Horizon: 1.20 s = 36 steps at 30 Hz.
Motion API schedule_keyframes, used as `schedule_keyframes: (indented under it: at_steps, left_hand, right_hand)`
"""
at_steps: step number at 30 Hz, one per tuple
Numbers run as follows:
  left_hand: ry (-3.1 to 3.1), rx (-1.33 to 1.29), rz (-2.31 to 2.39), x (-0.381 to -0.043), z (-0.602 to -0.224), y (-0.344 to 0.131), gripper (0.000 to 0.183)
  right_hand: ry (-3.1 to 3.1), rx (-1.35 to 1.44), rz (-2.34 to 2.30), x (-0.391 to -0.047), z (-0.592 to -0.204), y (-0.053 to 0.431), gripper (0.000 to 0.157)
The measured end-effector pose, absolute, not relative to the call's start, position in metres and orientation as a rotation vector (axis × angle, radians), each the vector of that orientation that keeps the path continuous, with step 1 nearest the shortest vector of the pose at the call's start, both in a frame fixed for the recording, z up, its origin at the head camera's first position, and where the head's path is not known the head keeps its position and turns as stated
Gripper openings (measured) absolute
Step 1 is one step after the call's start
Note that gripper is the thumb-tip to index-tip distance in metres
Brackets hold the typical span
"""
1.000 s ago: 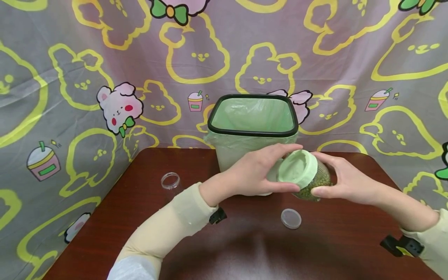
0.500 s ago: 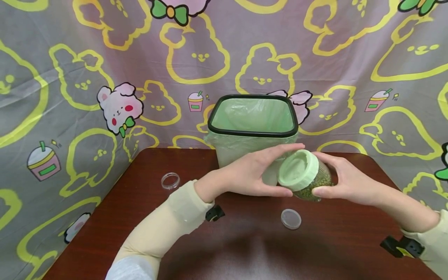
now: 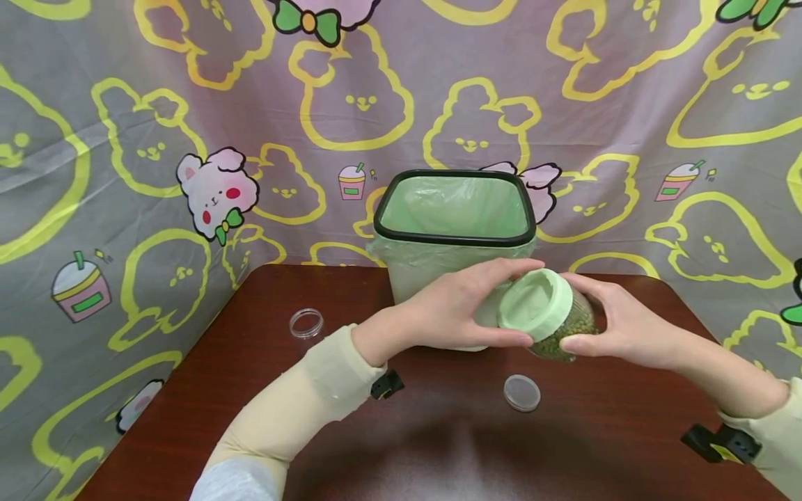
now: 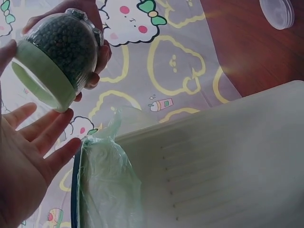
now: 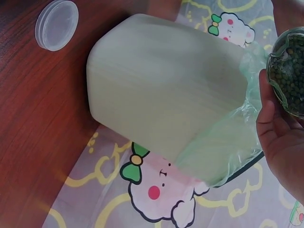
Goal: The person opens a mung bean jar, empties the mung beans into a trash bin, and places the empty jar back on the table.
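A clear jar of small green beans is held tilted above the table, its pale green lid facing left. My right hand grips the jar's body from the right, thumb low and fingers over the top. The thumb and fingertips of my left hand span the lid from the left, touching its edge on opposite sides. In the left wrist view, the lid lies between that thumb and the fingertips, with the palm off it. The right wrist view shows the beans through the jar's bottom.
A pale bin with a black rim and a light green bag liner stands behind the hands. A small clear round container stands at the left of the brown table. A round translucent lid lies below the jar.
Half a second ago my left fingers were spread slightly off the lid's lower edge; now they are back against it. The jar and my right hand have stayed nearly still.
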<state>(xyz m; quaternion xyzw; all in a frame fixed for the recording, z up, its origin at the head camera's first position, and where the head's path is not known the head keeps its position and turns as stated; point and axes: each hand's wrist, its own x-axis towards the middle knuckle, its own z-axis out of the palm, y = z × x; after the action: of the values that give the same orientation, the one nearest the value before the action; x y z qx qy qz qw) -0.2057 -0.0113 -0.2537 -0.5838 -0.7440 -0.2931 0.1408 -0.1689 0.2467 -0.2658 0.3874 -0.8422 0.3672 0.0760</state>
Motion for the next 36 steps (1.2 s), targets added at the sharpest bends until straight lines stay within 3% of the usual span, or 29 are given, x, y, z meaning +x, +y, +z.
schedule_keyframes:
  at_steps: [11,25,36]
  left_hand:
    - [-2.253,-1.682,-0.825,-0.2032,-0.2492,-0.0129,0.089]
    - [-2.184,-1.871,-1.021,-0.2062,-0.2461,-0.0172,0.083]
    - [-2.224,-1.757,-0.955,-0.2060,-0.2451,-0.0168,0.082]
  right_hand:
    - [-2.523,1.160,1.103,-0.1689,-0.2659,0.2467,0.065]
    - [-2.521,1.168,1.091,-0.1689,-0.2654,0.2455,0.063]
    - [-2.528,1.169,1.088,-0.1703,-0.2632,0.2445,0.064]
